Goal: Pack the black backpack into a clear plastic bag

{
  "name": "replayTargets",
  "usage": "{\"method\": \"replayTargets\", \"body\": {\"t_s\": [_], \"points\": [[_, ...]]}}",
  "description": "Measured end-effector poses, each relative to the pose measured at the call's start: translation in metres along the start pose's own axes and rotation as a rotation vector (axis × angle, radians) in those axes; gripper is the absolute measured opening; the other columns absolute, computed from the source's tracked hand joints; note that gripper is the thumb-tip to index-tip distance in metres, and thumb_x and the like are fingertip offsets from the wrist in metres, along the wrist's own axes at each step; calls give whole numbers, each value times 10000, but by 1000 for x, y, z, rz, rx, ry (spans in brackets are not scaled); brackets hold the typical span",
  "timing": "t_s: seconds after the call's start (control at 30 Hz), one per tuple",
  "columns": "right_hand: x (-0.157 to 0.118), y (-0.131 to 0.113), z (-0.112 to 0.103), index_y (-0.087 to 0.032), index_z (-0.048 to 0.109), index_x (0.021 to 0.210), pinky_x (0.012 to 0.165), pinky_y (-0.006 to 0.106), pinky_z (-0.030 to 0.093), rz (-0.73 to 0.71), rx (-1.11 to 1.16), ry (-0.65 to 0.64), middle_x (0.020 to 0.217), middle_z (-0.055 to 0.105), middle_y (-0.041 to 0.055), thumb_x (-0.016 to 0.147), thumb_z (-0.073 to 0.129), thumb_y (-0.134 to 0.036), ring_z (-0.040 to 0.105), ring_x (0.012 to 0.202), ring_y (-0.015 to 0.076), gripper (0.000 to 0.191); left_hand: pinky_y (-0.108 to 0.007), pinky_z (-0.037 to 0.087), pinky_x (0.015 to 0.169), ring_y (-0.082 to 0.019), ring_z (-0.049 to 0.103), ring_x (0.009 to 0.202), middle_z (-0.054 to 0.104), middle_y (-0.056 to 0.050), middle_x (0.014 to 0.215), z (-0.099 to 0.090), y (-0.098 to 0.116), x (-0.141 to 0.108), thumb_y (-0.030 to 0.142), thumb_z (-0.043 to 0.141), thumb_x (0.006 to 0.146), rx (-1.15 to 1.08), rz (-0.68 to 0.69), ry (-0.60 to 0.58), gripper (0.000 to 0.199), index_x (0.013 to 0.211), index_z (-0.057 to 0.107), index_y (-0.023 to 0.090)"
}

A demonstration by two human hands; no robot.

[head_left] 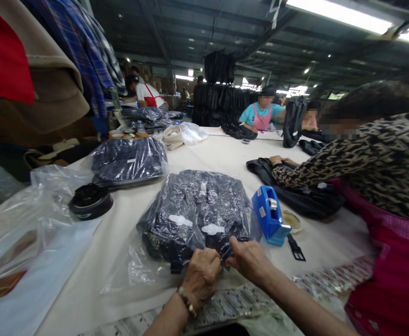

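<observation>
A black bag (186,200) with two white patches on its front lies inside a clear plastic bag (134,268) on the table before me. My left hand (202,273), with a beaded bracelet at the wrist, is closed on the near edge of the plastic. Close beside it, my right hand (248,261) grips the same edge, thumb on top and fingers curled under. Both hands' fingertips are partly hidden. A blue tape dispenser (270,217) stands just right of the wrapped bag.
Left of me are another wrapped black bag (130,161), a dark round roll (90,200) and loose plastic (50,200). At right, a co-worker's patterned sleeve (309,165) reaches over a black bag (316,203). A black buckle strap (296,247) lies near the dispenser.
</observation>
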State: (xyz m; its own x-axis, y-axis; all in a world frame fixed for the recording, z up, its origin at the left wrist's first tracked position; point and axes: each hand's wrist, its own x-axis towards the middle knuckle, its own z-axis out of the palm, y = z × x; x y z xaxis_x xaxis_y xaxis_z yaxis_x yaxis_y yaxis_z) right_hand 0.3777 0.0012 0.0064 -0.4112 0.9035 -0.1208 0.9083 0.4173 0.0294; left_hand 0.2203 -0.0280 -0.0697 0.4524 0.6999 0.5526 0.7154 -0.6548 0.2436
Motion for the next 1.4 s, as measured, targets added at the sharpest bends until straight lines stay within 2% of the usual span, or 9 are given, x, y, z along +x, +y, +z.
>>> {"method": "replayTargets", "body": {"t_s": [0.17,0.23,0.37,0.57,0.67,0.83,1.03,1.23,1.4], "points": [[-7,13,0,-163,547,833,584,263,409,88,6,138,748,682,71,795,561,-230,649,722,209,78,-316,354,637,-171,486,766,578,-5,808,-1,1,0,66,463,804,-7,1,-9,131,781,497,190],[-18,10,9,-170,547,794,617,259,425,72,44,308,738,653,56,848,468,-201,623,713,171,101,-319,358,633,-172,492,770,581,-8,807,1,0,-1,71,454,810,-9,-3,-7,129,778,494,189],[-43,-13,54,-151,568,981,746,250,474,-163,178,729,859,650,64,854,417,-148,602,823,144,198,-334,376,646,-173,507,771,583,-10,808,5,-1,-3,91,456,810,13,-20,-42,108,791,498,189],[-48,-43,132,-136,296,1373,897,386,454,-155,75,932,1116,633,123,842,394,-147,564,1075,237,540,-327,415,636,-164,530,766,597,-22,831,2,1,4,155,504,781,82,-6,-158,20,783,513,173],[-44,-47,145,-161,241,1399,918,419,425,-118,21,975,1057,664,123,869,376,-206,602,1013,243,548,-310,438,771,-164,543,926,620,-34,963,-15,3,1,188,476,814,90,87,-149,82,849,545,161],[-44,-41,139,-148,275,1387,944,418,394,-145,-102,966,1057,667,129,855,444,-243,632,952,237,567,-439,261,1048,-223,387,1228,577,-74,1200,-68,-26,-43,345,450,861,193,180,68,379,1171,478,128],[-44,-41,145,-173,264,1393,928,445,421,-113,-28,960,1090,653,130,847,438,-219,628,969,263,575,-373,347,956,-165,520,1041,649,-54,969,-112,-87,-92,43,357,850,398,118,156,245,934,562,149],[-40,-36,159,-181,310,1377,942,457,416,-123,-37,995,1125,638,110,831,437,-221,631,957,271,562,-245,438,705,-106,547,753,619,1,759,-126,-114,-90,85,351,882,458,85,131,232,775,537,175],[-33,-24,166,-118,406,1324,929,423,415,-236,-174,1102,1052,667,118,810,422,-240,649,877,249,529,-258,437,658,-146,545,767,609,-40,775,-132,-135,-94,55,369,856,565,-73,220,227,761,544,164]]}}
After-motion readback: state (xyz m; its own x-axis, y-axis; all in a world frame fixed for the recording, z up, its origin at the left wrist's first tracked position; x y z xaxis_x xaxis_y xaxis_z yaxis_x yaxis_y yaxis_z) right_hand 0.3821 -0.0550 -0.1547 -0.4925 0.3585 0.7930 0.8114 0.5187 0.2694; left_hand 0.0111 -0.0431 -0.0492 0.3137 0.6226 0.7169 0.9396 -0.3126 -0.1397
